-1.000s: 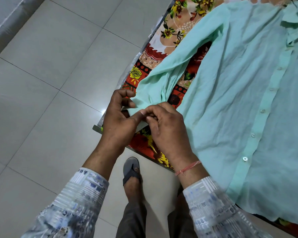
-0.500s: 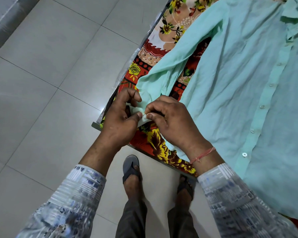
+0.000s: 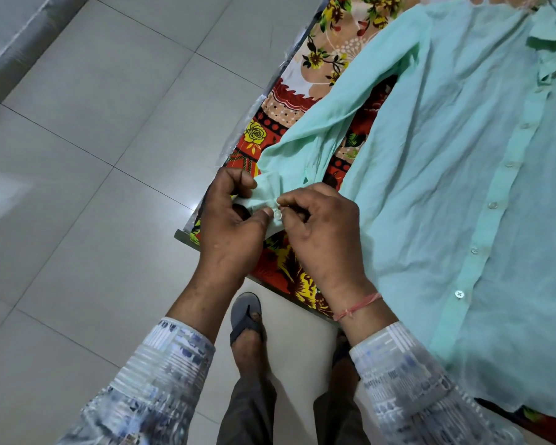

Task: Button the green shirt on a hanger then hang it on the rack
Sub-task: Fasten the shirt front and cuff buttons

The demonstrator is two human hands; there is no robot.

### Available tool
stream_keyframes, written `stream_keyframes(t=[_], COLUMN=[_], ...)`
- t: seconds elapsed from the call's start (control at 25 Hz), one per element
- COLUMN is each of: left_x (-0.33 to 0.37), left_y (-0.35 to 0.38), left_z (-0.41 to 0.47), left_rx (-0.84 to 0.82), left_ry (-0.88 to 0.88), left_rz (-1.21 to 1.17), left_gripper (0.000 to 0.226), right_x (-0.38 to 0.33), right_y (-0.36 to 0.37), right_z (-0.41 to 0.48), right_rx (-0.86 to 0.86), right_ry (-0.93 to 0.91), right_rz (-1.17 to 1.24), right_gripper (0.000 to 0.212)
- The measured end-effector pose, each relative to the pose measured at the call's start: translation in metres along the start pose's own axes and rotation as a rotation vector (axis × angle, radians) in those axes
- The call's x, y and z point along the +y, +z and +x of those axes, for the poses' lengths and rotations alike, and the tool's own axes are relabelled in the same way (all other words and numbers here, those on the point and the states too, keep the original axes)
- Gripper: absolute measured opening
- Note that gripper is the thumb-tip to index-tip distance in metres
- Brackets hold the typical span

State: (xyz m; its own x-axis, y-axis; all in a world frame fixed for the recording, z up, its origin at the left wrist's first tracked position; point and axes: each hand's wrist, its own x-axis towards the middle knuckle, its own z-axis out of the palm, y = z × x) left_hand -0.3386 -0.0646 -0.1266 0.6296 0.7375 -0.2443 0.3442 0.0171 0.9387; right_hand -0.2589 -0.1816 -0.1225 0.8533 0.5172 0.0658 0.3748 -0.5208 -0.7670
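Note:
The green shirt point(image 3: 446, 162) lies flat on a table, front up, its button placket point(image 3: 491, 207) running down the right side with several buttons done up. Its left sleeve point(image 3: 331, 123) stretches toward the table's near corner. My left hand point(image 3: 231, 229) pinches the sleeve cuff point(image 3: 264, 194) from the left. My right hand point(image 3: 321, 232) pinches the same cuff from the right, fingertips at a small white cuff button point(image 3: 277, 214). No hanger or rack is in view.
A floral red, yellow and peach cloth point(image 3: 302, 91) covers the table, whose corner point(image 3: 182, 234) juts out by my left hand. Grey floor tiles point(image 3: 93, 155) spread to the left. My feet in sandals point(image 3: 246, 316) stand below the table edge.
Both hands stayed on the cuff and shifted their grip slightly; the white cuff button now shows between my fingertips. The view has moved a little.

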Motion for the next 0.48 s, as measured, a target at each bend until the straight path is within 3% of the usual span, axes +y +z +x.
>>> stream_keyframes(t=[0.12, 0.2, 0.36, 0.4, 0.48], left_x=[0.004, 0.006, 0.013, 0.014, 0.012], left_y=[0.004, 0.002, 0.0, -0.001, -0.008], left_z=[-0.001, 0.0, -0.001, -0.002, -0.001], left_rx=[0.044, 0.041, -0.045, -0.057, -0.004], left_ry=[-0.006, -0.005, -0.144, -0.177, -0.137], left_rz=[0.02, 0.028, -0.161, -0.136, 0.155], left_gripper=[0.047, 0.047, 0.042, 0.039, 0.03], right_x=[-0.008, -0.008, 0.0, 0.001, 0.0], right_y=[-0.003, -0.004, -0.006, -0.005, -0.006], right_z=[-0.01, -0.011, -0.003, -0.004, -0.007], right_rx=[0.001, -0.029, -0.143, -0.17, -0.189], right_ry=[0.042, 0.176, 0.378, 0.385, 0.404], right_rz=[0.118, 0.245, 0.547, 0.558, 0.526], right_gripper=[0.013, 0.01, 0.025, 0.029, 0.035])
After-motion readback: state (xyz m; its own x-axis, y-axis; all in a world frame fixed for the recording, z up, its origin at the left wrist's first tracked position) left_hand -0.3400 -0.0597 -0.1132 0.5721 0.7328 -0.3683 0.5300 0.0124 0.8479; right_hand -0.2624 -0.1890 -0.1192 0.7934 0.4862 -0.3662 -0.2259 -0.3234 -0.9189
